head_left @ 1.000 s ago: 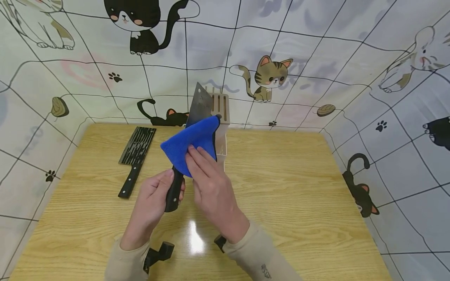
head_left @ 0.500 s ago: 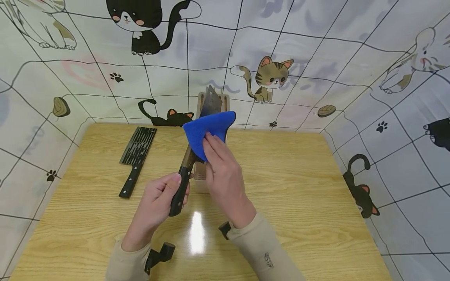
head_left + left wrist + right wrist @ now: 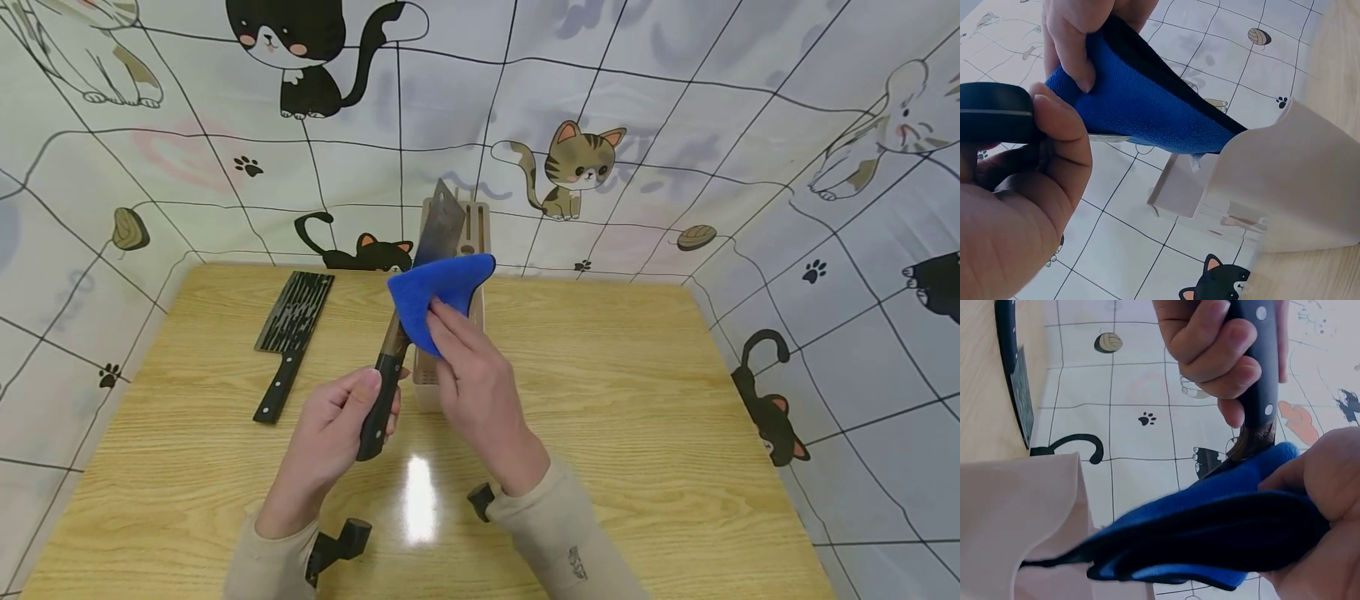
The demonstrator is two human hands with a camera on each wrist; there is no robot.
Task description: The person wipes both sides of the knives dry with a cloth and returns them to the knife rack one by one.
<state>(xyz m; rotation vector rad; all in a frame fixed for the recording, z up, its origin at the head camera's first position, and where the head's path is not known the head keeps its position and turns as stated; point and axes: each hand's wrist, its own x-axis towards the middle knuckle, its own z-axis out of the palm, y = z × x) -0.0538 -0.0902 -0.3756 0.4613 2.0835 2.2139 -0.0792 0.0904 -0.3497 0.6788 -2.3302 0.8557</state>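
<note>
My left hand (image 3: 330,425) grips the black riveted handle of a cleaver (image 3: 442,221), its blade tilted up and pointing away. A blue cloth (image 3: 423,292) is folded over the middle of the blade, and my right hand (image 3: 480,383) pinches it there between thumb and fingers. In the right wrist view the dark-edged folds of the cloth (image 3: 1210,487) hide most of the blade. Above the cloth, the blade's end shows bare in the head view. Behind the blade stands a pale slotted knife holder (image 3: 480,225), partly covered by cloth and hand.
Another cleaver (image 3: 292,321), with a dark streaked blade and black handle, lies flat on the wooden table (image 3: 637,400) to the left. A cat-printed backdrop (image 3: 465,92) surrounds the table's back and sides. In the left wrist view the holder (image 3: 1291,175) is close ahead.
The cleaver and both hands have shifted right, in front of the holder. The cloth moved up the blade away from the handle, then slid slightly back down and left.
</note>
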